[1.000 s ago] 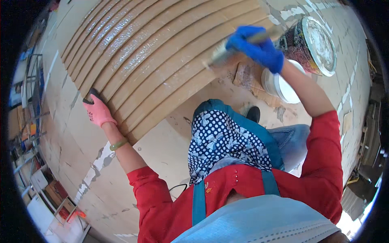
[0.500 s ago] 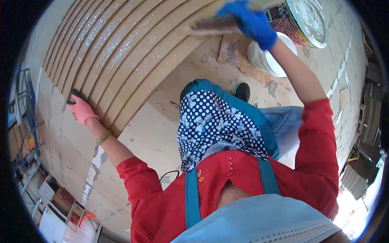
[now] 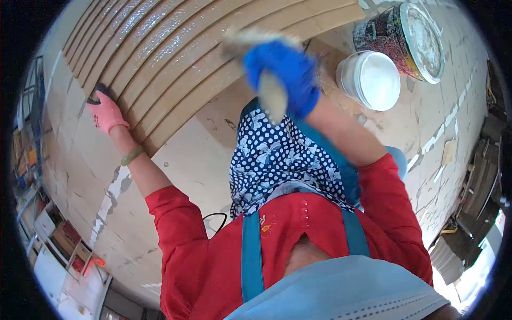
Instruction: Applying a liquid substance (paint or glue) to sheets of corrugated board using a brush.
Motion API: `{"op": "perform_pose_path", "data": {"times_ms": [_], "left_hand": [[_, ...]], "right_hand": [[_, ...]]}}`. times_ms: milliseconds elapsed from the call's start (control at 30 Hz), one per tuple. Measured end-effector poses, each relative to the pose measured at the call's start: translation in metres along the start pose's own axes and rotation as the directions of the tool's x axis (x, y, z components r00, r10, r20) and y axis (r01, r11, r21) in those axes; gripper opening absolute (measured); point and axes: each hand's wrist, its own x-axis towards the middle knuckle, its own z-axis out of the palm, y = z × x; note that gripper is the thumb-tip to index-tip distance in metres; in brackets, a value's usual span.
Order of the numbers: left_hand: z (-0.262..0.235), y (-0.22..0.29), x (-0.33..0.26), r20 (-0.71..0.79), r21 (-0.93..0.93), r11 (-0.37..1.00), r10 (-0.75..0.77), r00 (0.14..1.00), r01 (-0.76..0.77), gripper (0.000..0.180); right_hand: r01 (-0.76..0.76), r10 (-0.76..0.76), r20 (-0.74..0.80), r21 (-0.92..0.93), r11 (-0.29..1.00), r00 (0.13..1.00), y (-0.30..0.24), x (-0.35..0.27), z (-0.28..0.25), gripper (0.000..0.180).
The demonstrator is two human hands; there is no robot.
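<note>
My left hand (image 3: 108,113), in a pink glove with dark fingertips, grips the left end of a fan of overlapping brown strips (image 3: 184,80). The strips look like cardboard, and a wet, shiny coat covers most of those farther away. My right hand (image 3: 288,74), in a blue glove, is closed around a brush with a pale handle (image 3: 273,100). Motion blurs the brush, and its bristle end points left over the nearer strips. Whether the bristles touch the strips, I cannot tell.
A white bucket (image 3: 377,80) stands to the right, beside a larger, stained bucket (image 3: 425,42) with pale residue. Metal frames and boxes (image 3: 69,240) line the far left. Stacked brown sheets (image 3: 474,176) stand at the right edge. The worn floor (image 3: 181,176) has peeling white lines.
My right hand has swung left and nearer to me with the brush, away from the buckets. My left hand stays at the strips' end. The view has shifted slightly.
</note>
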Motion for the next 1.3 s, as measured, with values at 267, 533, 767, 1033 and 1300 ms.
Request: {"op": "perform_pose_path", "data": {"times_ms": [267, 533, 767, 1033, 1300], "left_hand": [[-0.015, 0.003, -0.016, -0.057, -0.020, 1.000, -0.016, 0.998, 0.015, 0.062], [-0.005, 0.028, -0.020, -0.001, -0.042, 0.999, -0.013, 1.000, 0.013, 0.065], [-0.012, 0.016, -0.019, -0.032, -0.014, 1.000, -0.028, 0.999, 0.028, 0.066], [-0.011, 0.021, -0.019, -0.022, -0.008, 0.999, -0.031, 0.999, 0.031, 0.067], [-0.021, -0.006, -0.023, 0.004, 0.045, 0.995, -0.092, 0.996, 0.092, 0.069]], "right_hand": [[0.601, -0.572, 0.188, -0.305, 0.739, 0.798, -0.042, 0.085, 0.008, 0.003], [0.220, -0.520, -0.146, -0.787, 0.576, 0.842, -0.010, 0.290, -0.042, 0.022], [0.704, -0.669, 0.218, -0.202, 0.681, 0.710, -0.013, 0.129, 0.044, 0.004], [0.574, -0.728, -0.094, -0.550, 0.606, 0.679, -0.038, 0.361, -0.005, 0.025], [0.128, -0.125, 0.029, -0.230, 0.965, 0.992, -0.001, 0.304, 0.016, 0.022]]}}
